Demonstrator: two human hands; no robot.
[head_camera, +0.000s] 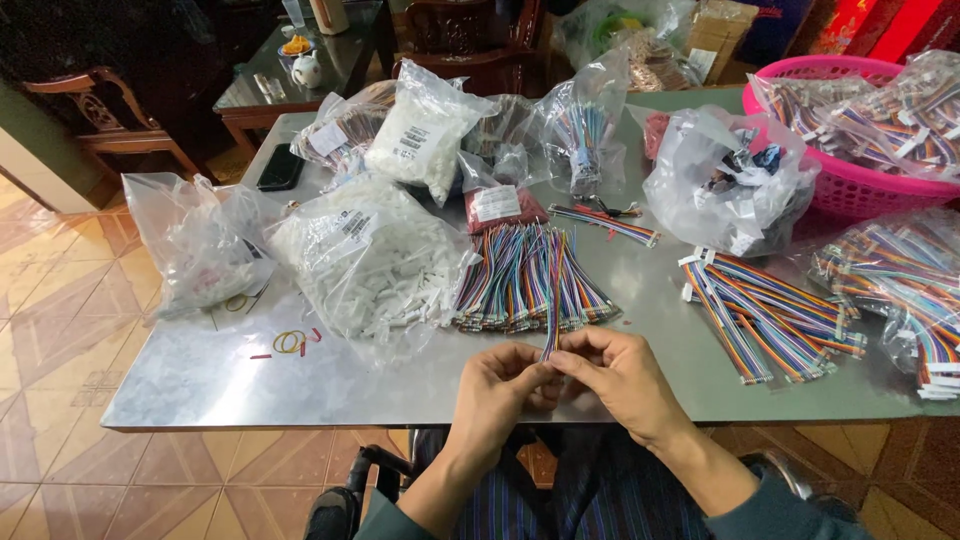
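From the head camera, your left hand (500, 385) and right hand (620, 380) meet at the near edge of the table (200, 380). Both hands pinch the near end of one thin bundle of colored wires (551, 300), so each grip is closed tight on it. The bundle runs away from you onto a big pile of colored wires (525, 280) just beyond your hands. A bag of white plastic pieces (370, 260) lies left of the pile. More finished wire sets (770, 310) lie to the right. A pink basket (850, 180) sits far right.
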